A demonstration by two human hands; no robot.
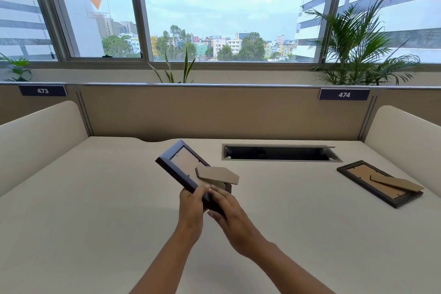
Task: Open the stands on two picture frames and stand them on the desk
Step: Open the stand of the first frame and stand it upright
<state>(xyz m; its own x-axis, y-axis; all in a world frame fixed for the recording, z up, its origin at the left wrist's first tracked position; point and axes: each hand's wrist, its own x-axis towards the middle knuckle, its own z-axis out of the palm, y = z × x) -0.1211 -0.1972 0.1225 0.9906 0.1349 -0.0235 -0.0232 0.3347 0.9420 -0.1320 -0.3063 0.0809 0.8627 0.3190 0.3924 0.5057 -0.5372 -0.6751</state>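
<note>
A dark picture frame [175,167] is held above the middle of the cream desk [95,198], back side up and tilted. Its brown cardboard stand [218,174] is swung out from the backing. My left hand [192,210] grips the frame's near end from the left. My right hand [230,215] holds the same end from the right, fingers lying along the edge. A second dark frame [381,186] lies face down at the desk's right, its cardboard stand [398,182] lifted a little off the backing. No hand touches it.
An open cable slot [279,153] is cut into the desk behind the frames. Tan partition panels with number plates 473 and 474 close the back. Rounded cream side dividers stand left and right. Plants and windows lie beyond the partition.
</note>
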